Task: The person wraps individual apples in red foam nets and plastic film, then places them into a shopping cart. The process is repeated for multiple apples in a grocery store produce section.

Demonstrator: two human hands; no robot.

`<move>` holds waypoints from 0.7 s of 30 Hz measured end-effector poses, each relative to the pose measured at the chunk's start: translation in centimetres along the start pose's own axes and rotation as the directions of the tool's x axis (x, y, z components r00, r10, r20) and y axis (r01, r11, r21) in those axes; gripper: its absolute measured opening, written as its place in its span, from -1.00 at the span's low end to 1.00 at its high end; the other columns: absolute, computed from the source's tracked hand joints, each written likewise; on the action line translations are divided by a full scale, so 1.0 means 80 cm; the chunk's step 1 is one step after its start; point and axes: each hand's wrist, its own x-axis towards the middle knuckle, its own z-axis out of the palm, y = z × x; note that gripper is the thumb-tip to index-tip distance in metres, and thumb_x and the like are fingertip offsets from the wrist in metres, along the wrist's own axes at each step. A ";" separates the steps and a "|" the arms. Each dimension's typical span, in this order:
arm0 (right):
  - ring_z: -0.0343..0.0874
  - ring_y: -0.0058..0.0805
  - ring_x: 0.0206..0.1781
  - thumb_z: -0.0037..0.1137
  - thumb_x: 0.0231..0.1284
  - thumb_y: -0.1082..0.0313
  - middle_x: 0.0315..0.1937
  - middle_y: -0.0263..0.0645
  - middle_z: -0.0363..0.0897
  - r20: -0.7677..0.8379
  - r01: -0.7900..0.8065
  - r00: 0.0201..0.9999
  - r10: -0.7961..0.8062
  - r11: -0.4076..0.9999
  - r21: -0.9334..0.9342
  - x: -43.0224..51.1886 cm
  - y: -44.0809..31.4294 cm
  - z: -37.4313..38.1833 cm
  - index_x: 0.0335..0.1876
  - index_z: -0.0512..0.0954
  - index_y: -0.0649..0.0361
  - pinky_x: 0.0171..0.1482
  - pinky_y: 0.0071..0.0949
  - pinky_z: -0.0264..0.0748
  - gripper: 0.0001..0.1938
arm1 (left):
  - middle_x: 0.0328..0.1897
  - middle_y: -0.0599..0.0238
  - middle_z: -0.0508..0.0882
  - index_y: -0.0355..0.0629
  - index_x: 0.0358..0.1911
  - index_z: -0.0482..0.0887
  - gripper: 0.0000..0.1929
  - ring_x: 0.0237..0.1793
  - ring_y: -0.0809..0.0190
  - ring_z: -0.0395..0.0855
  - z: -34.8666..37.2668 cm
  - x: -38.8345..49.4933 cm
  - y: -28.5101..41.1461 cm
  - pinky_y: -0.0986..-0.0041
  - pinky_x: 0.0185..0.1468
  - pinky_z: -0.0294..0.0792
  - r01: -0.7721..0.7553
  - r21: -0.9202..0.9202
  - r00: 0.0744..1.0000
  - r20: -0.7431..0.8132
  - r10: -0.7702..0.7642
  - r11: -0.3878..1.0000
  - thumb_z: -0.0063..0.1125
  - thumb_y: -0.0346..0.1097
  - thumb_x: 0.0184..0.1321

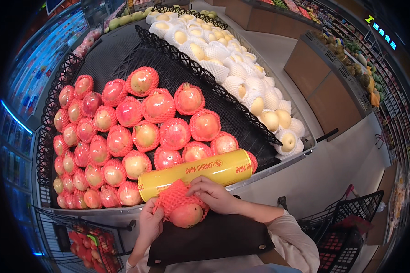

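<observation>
A pomegranate [187, 215] sits partly inside a red foam net sleeve [172, 199], its lower side bare with a small dark spot. My left hand [150, 218] grips the left edge of the sleeve. At the other side, my right hand [217, 198] has its bent fingers on the sleeve's upper right edge. Just beyond my hands lies a yellow roll of cling wrap [198, 172], across the front of the pomegranate display. Behind it are rows of wrapped pomegranates [159, 105] in red foam nets. A dark apron [208, 239] is under the held fruit.
A black lattice divider [208, 76] separates the pomegranates from pale fruit in white foam nets [239, 70]. The display's metal rim [99, 211] runs along its front. A cart with red fruit [92, 249] stands at left; a black shopping cart [341, 218] is at right.
</observation>
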 end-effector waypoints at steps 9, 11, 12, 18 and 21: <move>0.12 0.02 0.31 0.42 -0.23 0.00 0.27 0.01 0.11 0.216 0.145 0.975 -0.050 0.881 -0.451 -0.008 -0.050 -0.002 0.31 0.18 0.20 0.30 -0.18 0.16 -0.07 | 0.08 0.27 0.53 -0.31 0.20 0.29 -0.50 0.01 0.37 0.48 0.013 -0.012 -0.002 0.53 0.11 0.28 0.092 0.203 0.990 0.082 -0.111 0.975 0.02 -0.14 0.31; 0.19 0.03 0.27 0.50 -0.39 -0.03 0.24 0.04 0.13 0.126 0.168 0.984 -0.123 0.865 -0.472 -0.004 -0.046 -0.003 0.31 0.15 0.19 0.27 -0.17 0.21 0.04 | 0.11 0.25 0.52 -0.32 0.20 0.31 -0.50 0.06 0.36 0.47 0.022 0.000 -0.007 0.51 0.15 0.27 -0.001 0.117 0.999 0.051 -0.005 0.993 0.03 -0.14 0.31; 0.20 0.03 0.26 0.51 -0.41 -0.03 0.24 0.04 0.14 0.083 0.184 0.983 -0.164 0.863 -0.471 -0.001 -0.043 -0.004 0.30 0.15 0.18 0.27 -0.17 0.21 0.05 | 0.09 0.24 0.53 -0.33 0.16 0.36 -0.53 0.07 0.35 0.47 0.026 0.006 -0.005 0.49 0.16 0.27 -0.039 0.128 0.999 0.037 0.034 0.991 0.04 -0.16 0.30; 0.34 -0.12 0.20 0.56 -0.53 0.06 0.14 -0.02 0.30 -0.219 0.218 0.933 -0.285 0.934 -0.284 -0.001 -0.006 0.003 0.27 0.16 0.27 0.24 -0.27 0.26 0.08 | 0.08 0.22 0.54 -0.31 0.15 0.37 -0.62 0.09 0.29 0.48 0.043 0.031 -0.012 0.45 0.18 0.28 -0.152 -0.030 0.988 0.030 0.153 0.988 -0.03 -0.29 0.33; 0.36 -0.27 0.20 0.56 -0.49 0.05 0.13 -0.08 0.32 -0.326 0.242 0.922 -0.208 0.968 0.068 -0.010 0.002 0.009 0.27 0.14 0.32 0.24 -0.31 0.27 0.08 | 0.11 0.24 0.52 -0.30 0.16 0.34 -0.64 0.13 0.32 0.45 0.054 0.036 -0.018 0.44 0.20 0.26 -0.172 -0.153 0.980 0.071 0.184 0.973 -0.10 -0.31 0.36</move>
